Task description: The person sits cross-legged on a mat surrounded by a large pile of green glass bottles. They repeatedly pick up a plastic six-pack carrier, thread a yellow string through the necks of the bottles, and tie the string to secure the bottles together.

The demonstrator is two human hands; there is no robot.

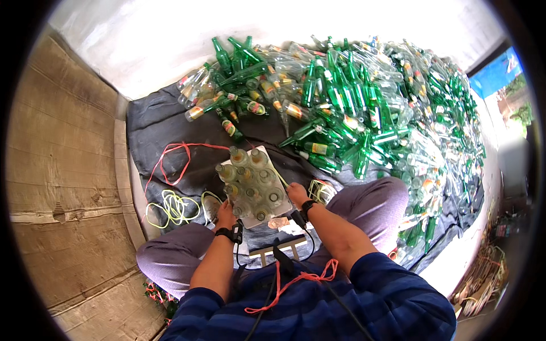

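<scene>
Several clear glass bottles [251,183] stand upright, packed together on a pale board [279,206] before me. My left hand [226,214] is at the board's lower left, by a yellow-green cord [210,195]; its fingers are partly hidden, so I cannot tell how it grips. My right hand [297,194] is right of the bottles, its fingers closed on a yellow-green cord [280,177] that runs up along the board's right side. Each wrist wears a black strap with a cable.
A large heap of green and clear glass bottles [354,93] lies beyond and to the right on a dark sheet [149,123]. Red string [162,162] and coiled yellow-green cord [172,209] lie at left, beside a cardboard wall [68,170]. More coiled cord [322,192] is near my right knee.
</scene>
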